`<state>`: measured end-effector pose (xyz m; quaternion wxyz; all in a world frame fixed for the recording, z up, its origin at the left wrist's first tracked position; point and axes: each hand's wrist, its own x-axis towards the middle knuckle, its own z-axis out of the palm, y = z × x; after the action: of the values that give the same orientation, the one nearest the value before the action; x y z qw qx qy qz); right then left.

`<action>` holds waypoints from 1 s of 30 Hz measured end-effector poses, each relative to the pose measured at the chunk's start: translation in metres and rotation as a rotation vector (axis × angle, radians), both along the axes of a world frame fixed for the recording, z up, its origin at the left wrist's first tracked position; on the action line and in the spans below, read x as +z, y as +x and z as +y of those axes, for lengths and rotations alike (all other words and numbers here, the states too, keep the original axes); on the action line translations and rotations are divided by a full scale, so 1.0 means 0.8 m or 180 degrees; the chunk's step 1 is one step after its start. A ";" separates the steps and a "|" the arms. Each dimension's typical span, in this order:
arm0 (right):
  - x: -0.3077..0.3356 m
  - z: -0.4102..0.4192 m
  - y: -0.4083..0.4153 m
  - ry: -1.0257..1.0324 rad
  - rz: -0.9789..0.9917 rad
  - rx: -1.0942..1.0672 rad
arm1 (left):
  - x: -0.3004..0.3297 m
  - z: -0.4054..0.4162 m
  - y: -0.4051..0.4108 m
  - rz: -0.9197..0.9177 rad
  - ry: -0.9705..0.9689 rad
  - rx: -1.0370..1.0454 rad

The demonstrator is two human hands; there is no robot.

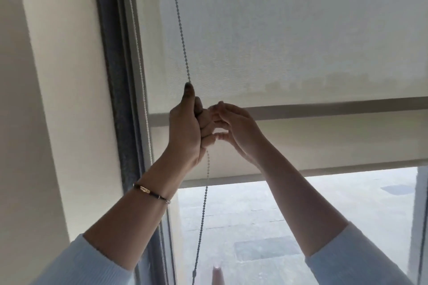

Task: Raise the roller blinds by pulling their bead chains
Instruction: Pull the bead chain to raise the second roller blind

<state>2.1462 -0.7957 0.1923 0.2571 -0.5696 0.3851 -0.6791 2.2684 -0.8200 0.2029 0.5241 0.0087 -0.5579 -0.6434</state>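
A grey bead chain (179, 25) hangs down in front of a pale roller blind (289, 34). My left hand (187, 132) is closed around this chain, thumb pointing up along it, and the chain continues below the fist (203, 203). My right hand (236, 129) is right beside the left fist with fingers curled; whether it touches the chain is hidden. The blind's bottom bar (324, 109) runs just behind both hands. A second blind's lower edge (301, 172) hangs lower. A white bead chain (136, 37) runs along the frame at left.
A dark grey window frame (115, 76) and a cream wall (58, 76) stand to the left. Below the blinds, bare glass (301, 215) shows a paved surface outside. A brown pointed object (217, 275) rises at the bottom edge. A bracelet (150, 192) circles my left wrist.
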 end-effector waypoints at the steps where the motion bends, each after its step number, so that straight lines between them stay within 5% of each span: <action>1: 0.006 -0.008 0.011 -0.0054 0.0006 0.0035 | -0.004 -0.002 0.007 -0.0041 0.0016 0.0070; 12: 0.038 -0.057 0.087 -0.0157 0.0117 0.0465 | -0.097 -0.021 0.071 -0.0256 0.0397 0.0516; 30: 0.028 -0.058 0.120 -0.0069 -0.0561 0.1532 | -0.178 -0.021 0.076 -0.0566 0.0770 0.0662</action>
<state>2.2419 -0.8424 0.2149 0.4378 -0.5862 0.2072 -0.6495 2.3294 -0.8367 0.0605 0.5315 0.1861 -0.5168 -0.6449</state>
